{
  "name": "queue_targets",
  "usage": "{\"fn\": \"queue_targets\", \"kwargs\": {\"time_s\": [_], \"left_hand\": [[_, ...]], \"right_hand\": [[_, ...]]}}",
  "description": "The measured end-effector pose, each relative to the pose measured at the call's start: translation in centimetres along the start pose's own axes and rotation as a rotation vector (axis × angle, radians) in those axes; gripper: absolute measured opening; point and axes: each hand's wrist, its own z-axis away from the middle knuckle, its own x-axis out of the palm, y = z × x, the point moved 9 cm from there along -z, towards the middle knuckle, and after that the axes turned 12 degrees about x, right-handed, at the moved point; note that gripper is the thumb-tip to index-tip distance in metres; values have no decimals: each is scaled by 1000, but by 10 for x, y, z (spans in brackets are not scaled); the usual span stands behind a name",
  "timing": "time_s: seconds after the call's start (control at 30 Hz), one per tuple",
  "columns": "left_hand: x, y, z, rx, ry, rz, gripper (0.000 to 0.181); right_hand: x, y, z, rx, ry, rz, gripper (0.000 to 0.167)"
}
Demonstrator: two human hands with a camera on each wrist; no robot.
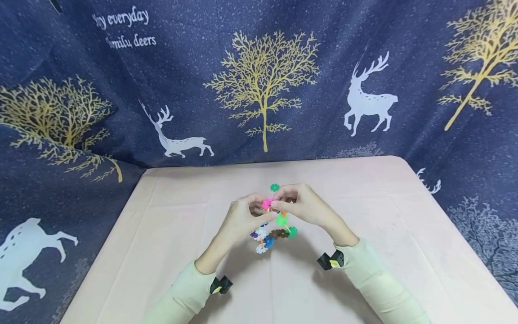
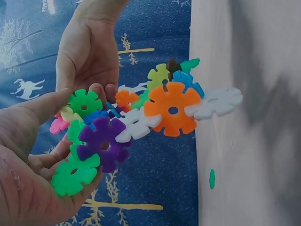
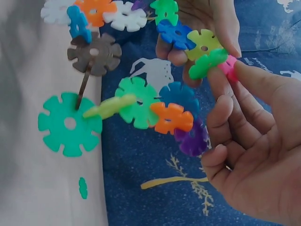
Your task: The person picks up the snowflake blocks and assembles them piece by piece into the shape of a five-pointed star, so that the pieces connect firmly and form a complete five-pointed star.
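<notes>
A chain of interlocking snowflake discs in many colours hangs above the table between my hands. My left hand (image 1: 243, 218) grips the chain near one end, around green and blue discs (image 3: 175, 34). My right hand (image 1: 305, 202) pinches a pink snowflake disc (image 1: 267, 204) between thumb and fingertips, beside a yellow disc (image 3: 204, 46) and a green one (image 3: 207, 64). Purple (image 2: 94, 143), orange (image 2: 160, 106) and white discs (image 2: 216, 103) extend from the left hand. In the right wrist view, brown (image 3: 106, 59) and teal discs (image 3: 54, 127) follow further along.
A loose green disc (image 1: 274, 187) lies on the table beyond the hands. The table (image 1: 170, 252) has a pale pink cover. Behind it hangs a dark blue cloth (image 1: 190, 72) with deer and gold trees. Each sleeve cuff carries a small black wrist camera (image 1: 331, 261).
</notes>
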Motion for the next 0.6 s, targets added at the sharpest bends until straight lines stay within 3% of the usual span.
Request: {"fn": "queue_targets", "kwargs": {"time_s": [0.3,0.6], "left_hand": [[-6,-8,1,-19,2,-19,30],[-14,-11,4,-41,0,-1,32]], "right_hand": [[-9,17,-16,39,7,-134,19],[-25,52,-55,64,147,-116,21]]}}
